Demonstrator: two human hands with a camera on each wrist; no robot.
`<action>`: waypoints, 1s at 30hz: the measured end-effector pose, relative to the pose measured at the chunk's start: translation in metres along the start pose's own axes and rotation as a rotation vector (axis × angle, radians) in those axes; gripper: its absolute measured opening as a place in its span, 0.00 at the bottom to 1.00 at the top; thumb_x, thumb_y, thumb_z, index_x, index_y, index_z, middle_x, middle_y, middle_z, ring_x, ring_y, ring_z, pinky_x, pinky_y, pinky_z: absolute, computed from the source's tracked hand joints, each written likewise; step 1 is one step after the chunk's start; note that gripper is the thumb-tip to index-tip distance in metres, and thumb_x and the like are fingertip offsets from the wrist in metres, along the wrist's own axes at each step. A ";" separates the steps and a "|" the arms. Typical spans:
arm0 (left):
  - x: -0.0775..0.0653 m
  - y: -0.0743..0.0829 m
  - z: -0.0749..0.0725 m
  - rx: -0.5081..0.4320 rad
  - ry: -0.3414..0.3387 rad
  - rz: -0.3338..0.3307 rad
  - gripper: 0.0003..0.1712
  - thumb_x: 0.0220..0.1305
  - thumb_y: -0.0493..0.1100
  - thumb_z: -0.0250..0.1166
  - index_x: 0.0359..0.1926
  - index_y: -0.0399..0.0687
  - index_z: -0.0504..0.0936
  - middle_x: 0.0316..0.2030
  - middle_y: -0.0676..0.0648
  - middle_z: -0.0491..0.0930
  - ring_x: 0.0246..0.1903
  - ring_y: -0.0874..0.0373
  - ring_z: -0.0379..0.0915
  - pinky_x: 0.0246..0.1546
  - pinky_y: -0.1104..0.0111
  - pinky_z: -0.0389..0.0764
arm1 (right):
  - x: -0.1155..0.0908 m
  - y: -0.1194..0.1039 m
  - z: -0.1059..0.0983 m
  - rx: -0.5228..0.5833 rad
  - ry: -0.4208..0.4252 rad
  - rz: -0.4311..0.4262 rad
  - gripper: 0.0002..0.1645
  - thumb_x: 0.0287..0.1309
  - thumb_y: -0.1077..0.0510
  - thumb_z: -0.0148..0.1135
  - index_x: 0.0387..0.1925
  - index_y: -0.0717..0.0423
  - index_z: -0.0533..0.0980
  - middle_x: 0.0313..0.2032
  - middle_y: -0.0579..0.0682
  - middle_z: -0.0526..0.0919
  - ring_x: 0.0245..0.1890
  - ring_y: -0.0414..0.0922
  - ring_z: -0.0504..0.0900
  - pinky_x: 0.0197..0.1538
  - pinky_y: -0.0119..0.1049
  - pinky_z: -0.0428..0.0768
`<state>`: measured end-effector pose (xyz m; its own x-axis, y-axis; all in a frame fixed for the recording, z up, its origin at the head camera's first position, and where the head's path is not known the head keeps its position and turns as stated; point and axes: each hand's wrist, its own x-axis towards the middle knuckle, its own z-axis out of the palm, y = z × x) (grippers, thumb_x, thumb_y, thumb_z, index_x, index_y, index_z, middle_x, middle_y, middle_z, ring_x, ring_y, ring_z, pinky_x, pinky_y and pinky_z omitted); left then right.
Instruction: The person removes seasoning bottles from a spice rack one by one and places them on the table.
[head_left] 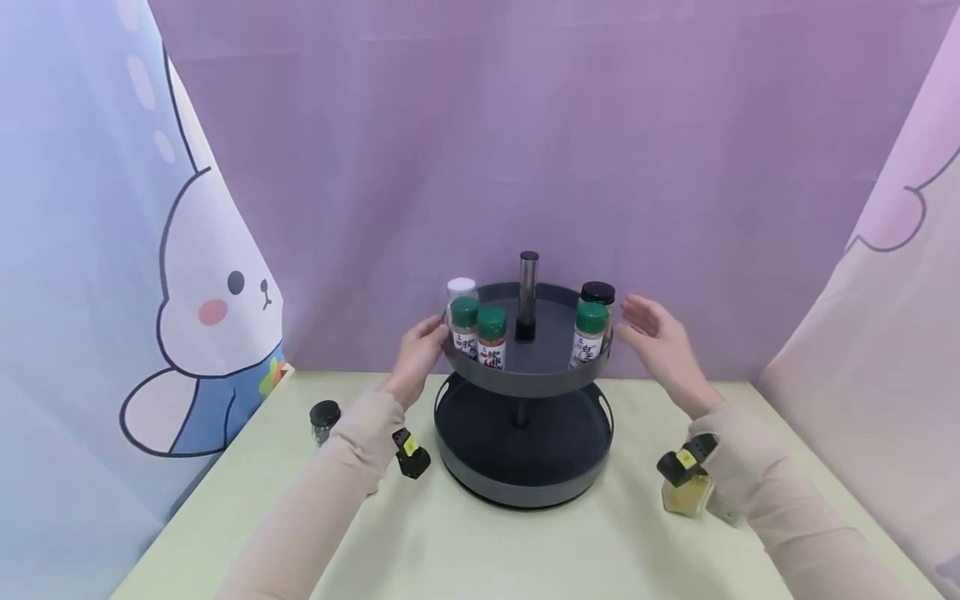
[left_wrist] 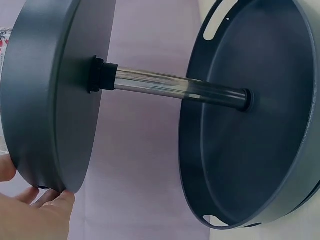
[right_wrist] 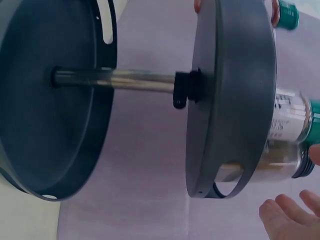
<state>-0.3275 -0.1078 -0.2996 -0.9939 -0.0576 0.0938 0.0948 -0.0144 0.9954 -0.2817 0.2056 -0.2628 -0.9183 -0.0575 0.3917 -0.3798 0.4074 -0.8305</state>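
Note:
A dark grey two-tier round rack (head_left: 525, 385) stands on the table, its tiers joined by a metal post (left_wrist: 150, 82). My left hand (head_left: 416, 358) grips the upper tier's left rim, thumb at the side and fingertips against the lower edge. My right hand (head_left: 663, 354) is held just off the right side, fingers apart and touching nothing. On the upper tier, a white-capped jar (head_left: 461, 287) and two green-capped spice jars (head_left: 492, 337) stand at the left. Another green-capped spice jar (head_left: 588, 337) and a black-capped jar (head_left: 597, 293) stand at the right. The lower tier (head_left: 525, 475) holds nothing.
A black-lidded jar (head_left: 324, 417) stands on the table left of the rack, partly behind my left sleeve. At the right, a jar of yellowish contents (head_left: 684, 498) and another container (head_left: 723, 508) are partly covered by my right forearm. A purple curtain (head_left: 525, 150) hangs behind.

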 end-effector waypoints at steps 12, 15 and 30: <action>-0.002 -0.001 0.003 0.000 0.017 0.019 0.27 0.70 0.41 0.48 0.67 0.36 0.57 0.67 0.36 0.58 0.64 0.47 0.55 0.67 0.57 0.60 | 0.025 0.011 -0.004 0.070 -0.170 0.014 0.38 0.64 0.56 0.52 0.69 0.64 0.49 0.66 0.68 0.59 0.64 0.59 0.57 0.67 0.60 0.57; -0.002 -0.001 0.003 -0.002 0.022 0.011 0.27 0.70 0.41 0.47 0.67 0.38 0.58 0.67 0.38 0.58 0.64 0.49 0.55 0.67 0.58 0.60 | 0.030 0.016 -0.003 0.072 -0.209 0.003 0.37 0.63 0.60 0.53 0.68 0.66 0.50 0.65 0.69 0.58 0.64 0.60 0.57 0.67 0.60 0.57; 0.000 -0.007 0.005 -0.051 0.060 0.010 0.26 0.70 0.41 0.49 0.65 0.36 0.61 0.66 0.36 0.60 0.63 0.48 0.56 0.66 0.57 0.61 | 0.051 0.017 -0.007 -0.020 -0.369 -0.063 0.37 0.55 0.68 0.58 0.65 0.65 0.57 0.57 0.66 0.70 0.52 0.50 0.74 0.57 0.49 0.73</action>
<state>-0.3284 -0.1028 -0.3064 -0.9879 -0.1179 0.1012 0.1093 -0.0638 0.9920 -0.3345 0.2160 -0.2544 -0.8733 -0.4057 0.2698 -0.4378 0.4104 -0.8000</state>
